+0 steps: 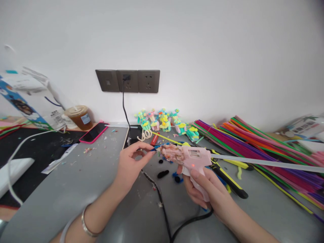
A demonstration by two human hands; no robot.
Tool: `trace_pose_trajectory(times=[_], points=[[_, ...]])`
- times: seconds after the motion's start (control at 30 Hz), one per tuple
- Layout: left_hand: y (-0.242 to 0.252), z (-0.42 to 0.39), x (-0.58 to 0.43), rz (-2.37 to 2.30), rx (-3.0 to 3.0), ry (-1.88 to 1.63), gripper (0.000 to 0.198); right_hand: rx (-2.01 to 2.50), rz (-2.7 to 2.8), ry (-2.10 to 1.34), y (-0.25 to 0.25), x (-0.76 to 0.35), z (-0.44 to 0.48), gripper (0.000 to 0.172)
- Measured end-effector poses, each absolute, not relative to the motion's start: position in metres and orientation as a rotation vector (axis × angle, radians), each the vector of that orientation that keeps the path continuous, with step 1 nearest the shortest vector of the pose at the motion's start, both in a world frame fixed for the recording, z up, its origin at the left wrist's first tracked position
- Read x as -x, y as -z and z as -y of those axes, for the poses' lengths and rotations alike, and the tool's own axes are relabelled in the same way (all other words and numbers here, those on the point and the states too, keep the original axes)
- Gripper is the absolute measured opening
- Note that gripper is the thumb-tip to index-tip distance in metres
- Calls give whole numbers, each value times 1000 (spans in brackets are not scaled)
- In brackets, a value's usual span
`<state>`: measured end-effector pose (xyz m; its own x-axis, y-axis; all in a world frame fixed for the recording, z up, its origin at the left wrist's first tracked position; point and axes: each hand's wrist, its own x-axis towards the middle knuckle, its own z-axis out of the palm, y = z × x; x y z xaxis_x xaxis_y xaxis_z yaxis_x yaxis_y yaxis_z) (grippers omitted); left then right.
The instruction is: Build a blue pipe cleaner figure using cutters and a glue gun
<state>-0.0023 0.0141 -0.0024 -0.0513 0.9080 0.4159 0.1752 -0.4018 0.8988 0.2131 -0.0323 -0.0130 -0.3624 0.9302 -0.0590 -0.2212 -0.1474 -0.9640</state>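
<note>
My right hand (pixel 206 185) is wrapped round the handle of a pink hot glue gun (pixel 198 158), whose small red light is lit. A long clear glue stick (pixel 258 162) sticks out of its back end. Brownish, crusted glue covers the front of the gun, and the nozzle points left. In a pinch between thumb and forefinger, my left hand (pixel 134 160) holds a small blue piece of pipe cleaner (pixel 154 149) at the nozzle tip. Whether the two touch I cannot tell. Below the gun lie black fuzzy pieces (pixel 163 174) and a blue-and-black piece (pixel 177 179).
Yellow-and-black pliers (pixel 229 180) lie right of the gun, beside bundles of coloured pipe cleaners (pixel 243 148). Several pastel pipe-cleaner figures (pixel 164 123) stand by the wall. A pink-cased phone (pixel 94 132) and a drink cup (pixel 80 117) are at left. The gun's black cord (pixel 162 202) crosses the table.
</note>
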Motion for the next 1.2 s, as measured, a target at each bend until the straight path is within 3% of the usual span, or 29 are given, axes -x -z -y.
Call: trace_pose_trajectory(times=[0.4,0.77,0.97,1.2], points=[[4,-14,1,-1160,-1590,-1527,3,999,1242,-1562,16,-212,34,49],[4,-16,2,-1209,-1564,-1504,0,1276,1482,-1178,19,-216,35,49],[1,-18,4,-1236,-1469,-1486,7,1076,1385,-1310,10,-220,37,58],[2,-18,3,-1167,-1425,-1367,12,1043,1121,-1234,4,-217,32,50]])
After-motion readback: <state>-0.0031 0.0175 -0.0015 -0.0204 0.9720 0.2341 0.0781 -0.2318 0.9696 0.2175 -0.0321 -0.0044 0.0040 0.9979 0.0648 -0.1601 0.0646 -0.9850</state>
